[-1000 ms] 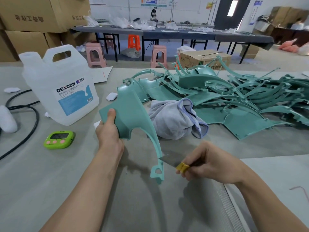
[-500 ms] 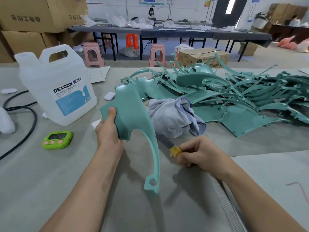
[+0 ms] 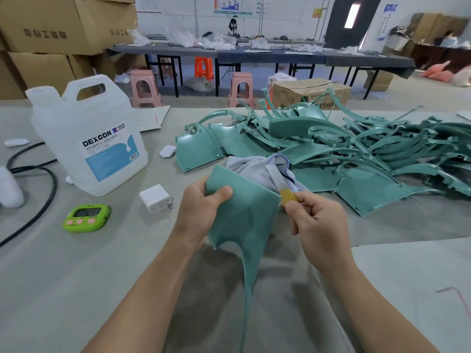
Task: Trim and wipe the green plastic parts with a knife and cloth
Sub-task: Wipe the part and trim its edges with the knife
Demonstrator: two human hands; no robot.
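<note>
— Judging where the knife [image 3: 285,194] goes next: how does it sit against the green part [image 3: 242,215]?

— It touches the part's upper right corner. The right hand [image 3: 318,222] pinches the yellow handle with curled fingers. The blade points up and away, over the cloth [image 3: 249,166] lying just behind the part.

— And the part itself?

— It is held up off the desk [image 3: 76,276]. The left hand [image 3: 201,217] grips its upper left edge, thumb on the face and fingers wrapped behind. The broad panel is at the far end, and a thin tail runs from it back toward the person, so the long axis lies near-to-far.

— So the right hand is nearer the working edge.

— Yes. I'd guess the stroke follows that right edge while the left hand steadies the panel. The left thumb is close by on the panel, so a slip is the risk.

— Is there room around it?

— Enough, I think. The pile of green parts [image 3: 356,154] lies beyond and to the right of the part, apart from both hands. The white jug [image 3: 89,143], charger [image 3: 156,198] and green timer [image 3: 86,217] sit to its left. The desk beneath is flat and grey.
</note>
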